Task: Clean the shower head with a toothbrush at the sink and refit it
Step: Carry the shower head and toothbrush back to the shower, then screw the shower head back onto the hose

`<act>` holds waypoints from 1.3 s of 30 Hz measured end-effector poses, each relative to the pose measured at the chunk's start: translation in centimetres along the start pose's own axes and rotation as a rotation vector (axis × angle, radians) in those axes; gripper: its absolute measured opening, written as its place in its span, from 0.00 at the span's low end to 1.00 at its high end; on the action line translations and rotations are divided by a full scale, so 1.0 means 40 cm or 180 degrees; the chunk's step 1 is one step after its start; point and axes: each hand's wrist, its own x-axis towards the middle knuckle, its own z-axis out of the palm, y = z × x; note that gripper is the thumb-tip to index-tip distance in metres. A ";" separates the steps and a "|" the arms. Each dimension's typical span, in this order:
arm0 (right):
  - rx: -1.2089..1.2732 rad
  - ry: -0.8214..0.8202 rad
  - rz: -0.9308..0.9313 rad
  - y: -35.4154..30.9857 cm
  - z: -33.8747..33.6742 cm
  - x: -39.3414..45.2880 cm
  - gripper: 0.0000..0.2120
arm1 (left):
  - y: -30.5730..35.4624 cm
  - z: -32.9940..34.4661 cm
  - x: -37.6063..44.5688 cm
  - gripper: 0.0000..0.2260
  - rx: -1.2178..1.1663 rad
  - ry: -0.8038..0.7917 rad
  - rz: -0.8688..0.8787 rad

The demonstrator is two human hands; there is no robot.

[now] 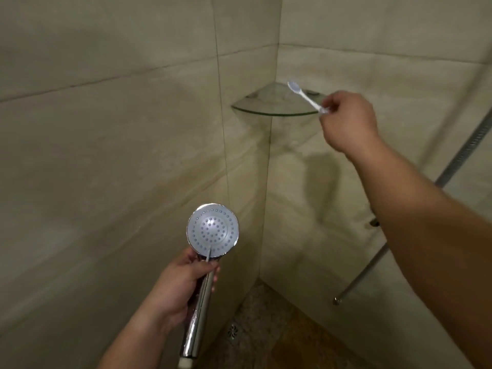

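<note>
I have the shower head (212,230) in my left hand (181,286), fingers wrapped tight round the top of its chrome handle, just below the round spray face. The face is turned up toward the camera, its rings of nozzles showing, and the handle runs down and slightly left toward the bottom edge of the view. It is held out in front of the tiled wall (106,155) on the left, low in the shower corner.

My right hand (348,121) is raised well apart from it, closed on the butt end of a white toothbrush (306,96). The brush slants up and left from my fingers, and its bristle head lies over the right half of the glass corner shelf (266,109). I cannot tell whether the brush touches the glass or sits just above it.

The shelf is fixed into the corner where the two walls meet. Along the right edge a ribbed metal shower hose (468,147) drops diagonally, and a chrome rail (359,275) slants down below my forearm. A floor drain (233,332) sits in the pebbled floor near the wall's foot.
</note>
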 end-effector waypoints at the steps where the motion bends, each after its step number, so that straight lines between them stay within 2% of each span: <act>1: -0.0163 -0.0029 -0.0058 -0.016 0.004 0.062 0.12 | 0.013 0.009 0.010 0.10 0.0007 0.0000 0.0022; 6: -0.0986 -0.0573 -0.0397 -0.052 0.064 0.222 0.18 | 0.059 0.021 0.075 0.09 0.0062 0.0066 0.0127; 10: -0.1069 -0.0728 -0.0529 -0.058 0.114 0.266 0.17 | 0.081 0.025 0.116 0.09 0.0103 0.0037 0.0227; 21: -0.1064 -0.0965 -0.0386 -0.070 0.187 0.308 0.17 | 0.126 0.047 0.185 0.10 0.0094 0.0021 0.0333; 28: -0.1179 -0.0988 -0.0296 -0.053 0.204 0.322 0.16 | 0.130 0.065 0.191 0.09 0.0153 0.0039 0.0369; 33: -0.1250 -0.1048 -0.0468 -0.045 0.207 0.317 0.17 | 0.138 0.083 0.187 0.10 0.0161 0.0039 0.0371; 39: -0.1379 -0.0543 -0.0838 -0.055 0.180 0.265 0.20 | 0.146 0.089 0.177 0.08 0.0156 0.0047 0.0431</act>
